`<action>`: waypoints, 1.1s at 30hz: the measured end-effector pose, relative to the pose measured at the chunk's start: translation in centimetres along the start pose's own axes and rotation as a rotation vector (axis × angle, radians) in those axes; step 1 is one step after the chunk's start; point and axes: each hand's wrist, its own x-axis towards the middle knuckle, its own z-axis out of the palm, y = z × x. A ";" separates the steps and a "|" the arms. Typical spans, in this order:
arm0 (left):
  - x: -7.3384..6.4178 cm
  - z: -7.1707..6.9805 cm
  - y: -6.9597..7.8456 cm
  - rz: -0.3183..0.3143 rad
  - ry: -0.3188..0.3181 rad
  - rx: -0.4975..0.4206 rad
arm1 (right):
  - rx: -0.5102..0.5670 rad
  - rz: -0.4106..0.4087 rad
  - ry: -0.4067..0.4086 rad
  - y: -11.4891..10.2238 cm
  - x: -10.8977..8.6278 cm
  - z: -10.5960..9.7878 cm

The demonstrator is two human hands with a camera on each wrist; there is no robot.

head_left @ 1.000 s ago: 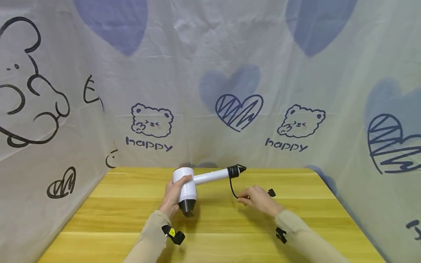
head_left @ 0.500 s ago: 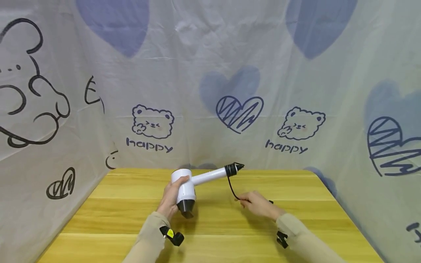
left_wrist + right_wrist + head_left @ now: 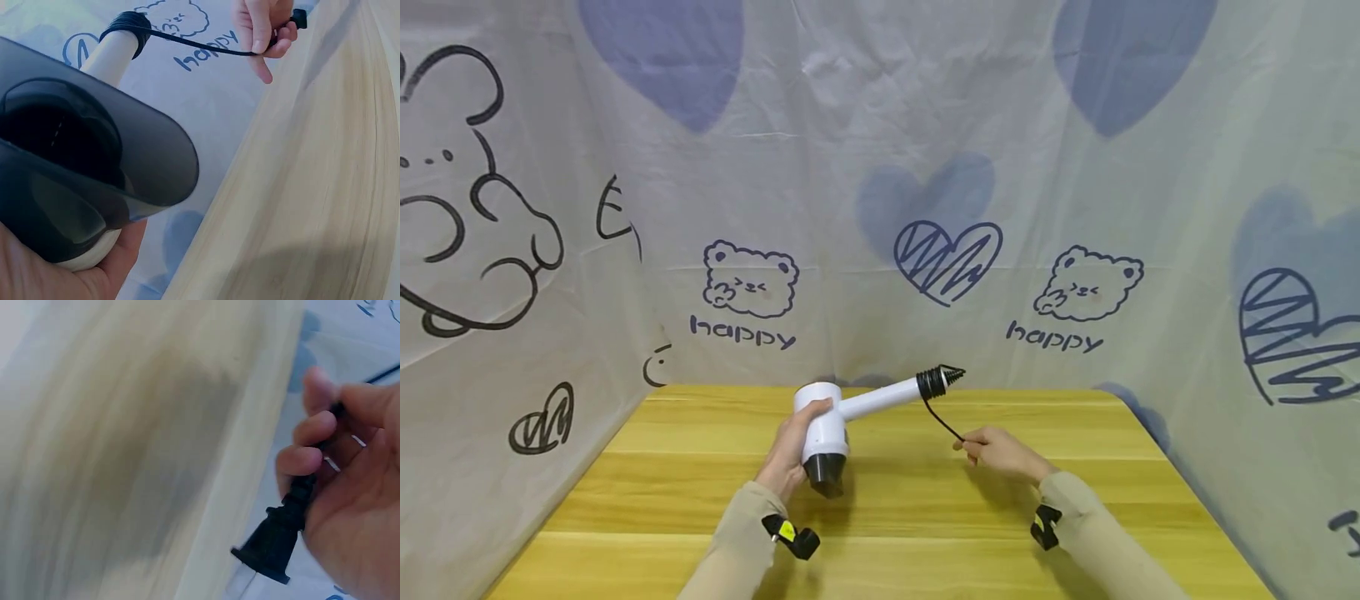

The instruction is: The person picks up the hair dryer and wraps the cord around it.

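A white hair dryer (image 3: 826, 429) with a dark nozzle (image 3: 156, 156) is held over the table by my left hand (image 3: 792, 442), which grips its barrel. Its handle points right and slightly up, with the black cord (image 3: 932, 382) wound in coils round the handle's end. From the coils a taut stretch of cord (image 3: 194, 44) runs to my right hand (image 3: 1002, 452), where thumb and fingers pinch it. The black plug (image 3: 269, 544) sticks out below the curled fingers in the right wrist view, its prongs pointing away from the hand.
A wooden table (image 3: 910, 558) lies under both hands. Behind it and at both sides hangs a pale cloth (image 3: 865, 100) printed with hearts, bears and the word happy. Each sleeve carries a black wrist mount (image 3: 792, 537).
My right hand has shifted slightly right and up, drawing the cord into a straighter diagonal line. The handle end of the hair dryer has risen a little. My left hand keeps its grip.
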 end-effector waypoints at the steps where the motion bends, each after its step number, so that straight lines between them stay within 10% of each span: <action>1: 0.0 0.0 0.0 -0.002 -0.015 0.000 | 0.008 0.014 -0.002 -0.1 0.1 -0.2; 16: -0.2 -0.2 -0.6 -0.048 -0.138 0.100 | -0.221 0.193 0.198 -0.7 1.7 -3.4; 33: -0.4 -1.3 -1.3 0.003 -0.144 0.347 | -0.413 0.098 0.328 -3.5 2.2 -4.5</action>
